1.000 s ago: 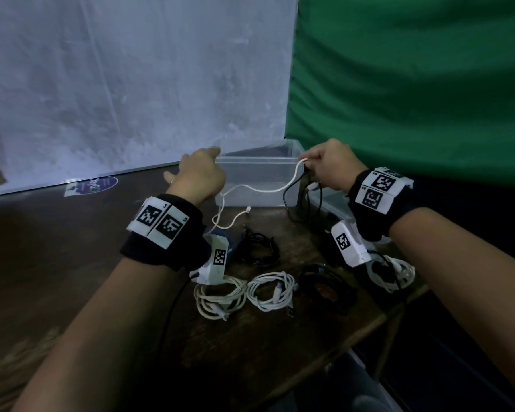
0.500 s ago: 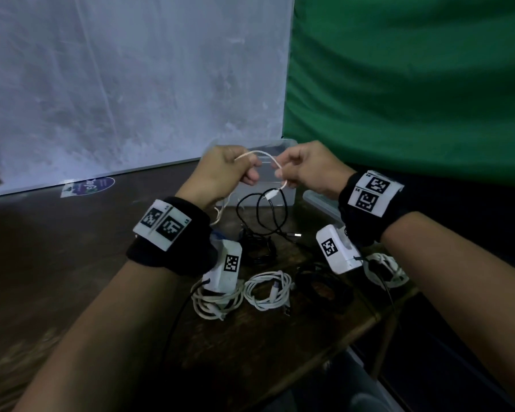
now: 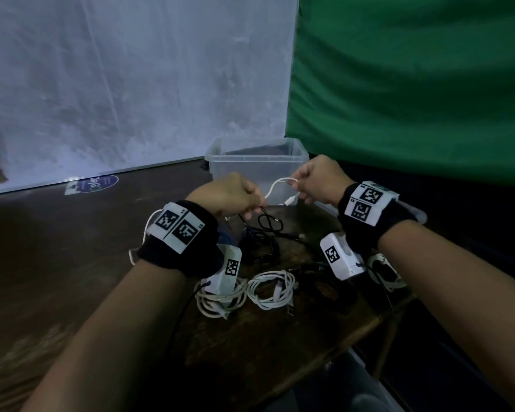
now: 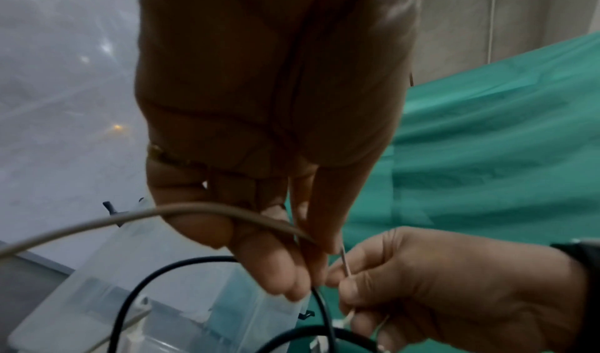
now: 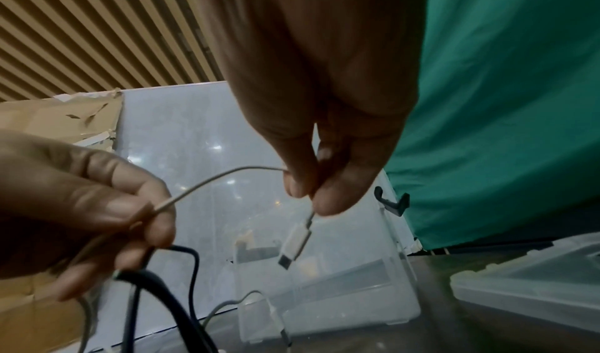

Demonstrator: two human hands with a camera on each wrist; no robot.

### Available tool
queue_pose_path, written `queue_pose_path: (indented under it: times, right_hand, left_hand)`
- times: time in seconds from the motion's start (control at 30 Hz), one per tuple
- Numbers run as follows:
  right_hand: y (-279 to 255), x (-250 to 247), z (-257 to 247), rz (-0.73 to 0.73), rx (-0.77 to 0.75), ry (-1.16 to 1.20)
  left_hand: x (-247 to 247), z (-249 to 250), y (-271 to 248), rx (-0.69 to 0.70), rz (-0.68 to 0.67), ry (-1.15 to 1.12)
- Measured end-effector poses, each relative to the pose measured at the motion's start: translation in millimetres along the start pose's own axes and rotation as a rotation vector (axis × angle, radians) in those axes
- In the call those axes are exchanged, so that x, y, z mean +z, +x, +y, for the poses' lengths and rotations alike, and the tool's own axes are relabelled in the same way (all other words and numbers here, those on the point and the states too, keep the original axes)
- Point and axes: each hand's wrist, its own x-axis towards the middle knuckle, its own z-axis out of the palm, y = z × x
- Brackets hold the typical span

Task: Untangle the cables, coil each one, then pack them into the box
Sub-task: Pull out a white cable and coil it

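- Left hand (image 3: 231,195): fingers curled, gripping white cable (image 3: 275,185) and black cable (image 3: 268,221).
- Right hand (image 3: 317,179): pinches the white cable just behind its plug (image 5: 293,247); plug hangs free.
- Clear box (image 3: 256,162) just beyond both hands.
- 2 white coils (image 3: 271,288) on bench (image 3: 72,263), below the hands.

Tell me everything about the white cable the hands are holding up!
The white cable is thin, bendy and looks like plastic. It arches in the air in front of the clear box. The right hand pinches it just above its white plug, which dangles with a dark tip. The left hand holds the other part, together with a black cable. More of it trails down past the left hand.
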Motion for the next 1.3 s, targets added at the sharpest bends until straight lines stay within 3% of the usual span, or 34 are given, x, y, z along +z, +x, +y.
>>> queue_pose_path:
  times: [0.07,0.13,0.27,0.4,0.53,0.6,0.7,0.87,1.0,1.17,1.23,1.3]
  right_hand:
    - [0,-6,-3,0.087,-0.067,-0.023]
    - [0,-10,-6,0.078,-0.101,0.102]
    - [-6,-17,-23,-0.212,0.023,0.727]
    - [-17,-22,-39,-0.344,0.071,1.104]
    - [-16,-23,-45,-0.242,0.021,1.425]
    - [-13,-25,-44,-0.086,-0.025,1.390]
    - [-6,-24,-38,0.079,-0.062,1.004]
    - [-12,-15,-38,-0.040,-0.076,0.442]
    - [-26,-10,-45,-0.282,-0.015,0.378]
    - [-31,-1,-51,-0.371,-0.071,0.379]
    - [-32,-1,-51,-0.379,-0.122,0.463]
    - [-31,-4,-54,-0.330,-0.139,0.631]
  left_hand:
    - [0,-2,1,-0.002,0.092,-0.027]
    - [-4,-6,4,-0.002,0.215,-0.061]
    - [-8,-8,7,0.066,0.351,-0.043]
    - [1,-2,5,0.141,0.234,0.008]
    - [5,5,2,0.179,0.020,0.124]
    - [2,6,0,0.177,-0.064,0.159]
    - [-6,3,-3,0.160,-0.096,0.162]
    - [-17,3,-2,0.262,0.208,0.089]
    - [-17,5,2,0.353,0.470,0.045]
    - [-16,6,6,0.441,0.703,0.002]
    - [-20,5,7,0.450,0.754,0.000]
    - [-21,3,6,0.398,0.710,-0.018]
